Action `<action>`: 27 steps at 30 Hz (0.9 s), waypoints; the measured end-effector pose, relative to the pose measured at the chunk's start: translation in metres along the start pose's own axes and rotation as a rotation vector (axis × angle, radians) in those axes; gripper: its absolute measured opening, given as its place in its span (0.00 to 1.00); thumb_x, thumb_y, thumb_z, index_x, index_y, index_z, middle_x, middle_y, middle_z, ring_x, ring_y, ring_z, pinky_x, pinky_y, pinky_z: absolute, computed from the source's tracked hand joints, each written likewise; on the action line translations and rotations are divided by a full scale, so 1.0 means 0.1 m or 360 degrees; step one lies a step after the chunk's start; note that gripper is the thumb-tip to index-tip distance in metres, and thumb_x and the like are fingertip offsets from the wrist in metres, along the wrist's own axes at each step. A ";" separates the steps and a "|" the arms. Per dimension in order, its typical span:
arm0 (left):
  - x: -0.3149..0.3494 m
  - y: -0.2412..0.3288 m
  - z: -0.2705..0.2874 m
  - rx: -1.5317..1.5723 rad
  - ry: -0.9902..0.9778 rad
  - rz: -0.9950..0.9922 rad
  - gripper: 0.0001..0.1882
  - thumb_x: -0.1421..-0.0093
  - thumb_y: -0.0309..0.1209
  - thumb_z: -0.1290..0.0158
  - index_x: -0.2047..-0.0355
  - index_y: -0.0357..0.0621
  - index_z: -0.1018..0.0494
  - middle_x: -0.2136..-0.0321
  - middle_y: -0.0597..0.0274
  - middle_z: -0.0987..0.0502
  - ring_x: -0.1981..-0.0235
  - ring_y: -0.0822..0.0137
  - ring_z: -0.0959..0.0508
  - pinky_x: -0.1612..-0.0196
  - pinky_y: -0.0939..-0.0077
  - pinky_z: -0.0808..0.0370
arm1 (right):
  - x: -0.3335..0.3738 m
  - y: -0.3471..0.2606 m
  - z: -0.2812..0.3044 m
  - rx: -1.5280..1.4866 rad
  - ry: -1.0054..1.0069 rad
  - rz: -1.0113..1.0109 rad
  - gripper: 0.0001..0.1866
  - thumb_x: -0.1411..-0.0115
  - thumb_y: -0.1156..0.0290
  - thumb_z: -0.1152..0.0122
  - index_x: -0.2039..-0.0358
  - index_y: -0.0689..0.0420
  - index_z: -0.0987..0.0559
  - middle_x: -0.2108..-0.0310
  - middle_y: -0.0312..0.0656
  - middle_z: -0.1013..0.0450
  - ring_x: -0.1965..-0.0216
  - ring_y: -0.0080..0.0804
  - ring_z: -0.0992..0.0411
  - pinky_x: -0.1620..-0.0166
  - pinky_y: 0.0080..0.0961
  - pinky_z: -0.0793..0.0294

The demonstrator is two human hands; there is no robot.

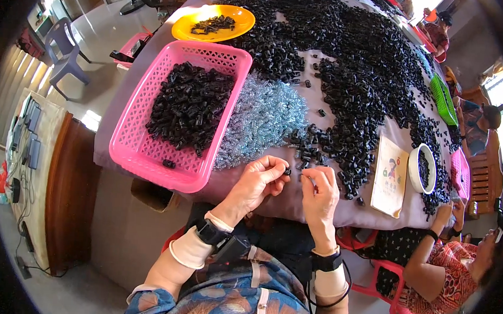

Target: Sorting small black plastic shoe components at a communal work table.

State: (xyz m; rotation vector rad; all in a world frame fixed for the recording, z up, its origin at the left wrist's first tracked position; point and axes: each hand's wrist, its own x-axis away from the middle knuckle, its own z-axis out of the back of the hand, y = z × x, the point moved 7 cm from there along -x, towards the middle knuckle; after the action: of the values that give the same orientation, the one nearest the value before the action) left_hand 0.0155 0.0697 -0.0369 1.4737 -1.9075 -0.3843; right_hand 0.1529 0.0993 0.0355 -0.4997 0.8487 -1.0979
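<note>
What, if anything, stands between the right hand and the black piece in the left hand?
Nothing visible: the black piece in the left hand faces the right hand across an open gap.

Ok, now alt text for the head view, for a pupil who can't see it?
A person's left hand holds a small black piece, the right hand close beside it, at a cloth-covered table. A pink basket of black pieces stands to the left; pale-blue pieces and more black pieces spread beyond.
</note>
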 end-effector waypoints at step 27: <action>0.01 0.02 -0.02 0.0014 -0.0023 -0.0019 0.05 0.38 0.32 0.49 0.64 0.46 0.28 0.74 0.63 0.24 0.79 0.75 0.28 0.76 0.84 0.32 | -0.04 0.16 0.32 0.0397 0.0011 0.0388 0.11 0.51 0.79 0.42 0.65 0.58 0.22 0.62 0.38 0.27 0.61 0.40 0.33 0.57 0.33 0.35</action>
State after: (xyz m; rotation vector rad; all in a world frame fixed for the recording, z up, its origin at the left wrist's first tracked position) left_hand 0.0152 0.0696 -0.0340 1.4924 -1.9151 -0.3937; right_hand 0.1864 0.1072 0.0444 -0.1786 0.7444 -0.9639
